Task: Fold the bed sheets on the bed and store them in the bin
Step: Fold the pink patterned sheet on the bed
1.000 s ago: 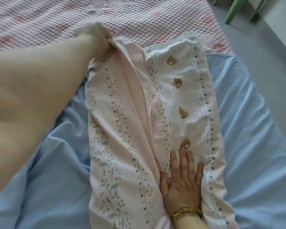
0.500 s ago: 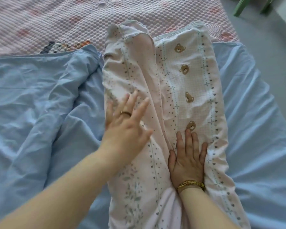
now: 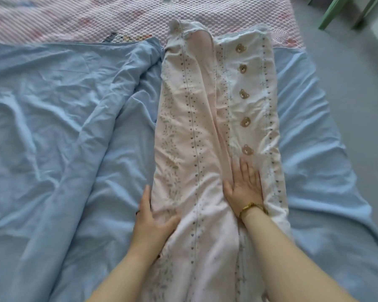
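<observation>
The pink sheet [image 3: 190, 118] runs lengthwise near to far, with the left hand [image 3: 153, 216] flat on its near left edge and the right hand [image 3: 244, 186] pressing flat, neither grasping anything.

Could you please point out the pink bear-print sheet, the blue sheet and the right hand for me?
pink bear-print sheet [image 3: 194, 118], head view, middle of its folded-over panel.
blue sheet [image 3: 63, 110], head view, crumpled part on the left.
right hand [image 3: 244, 188], head view, back of the hand.
</observation>
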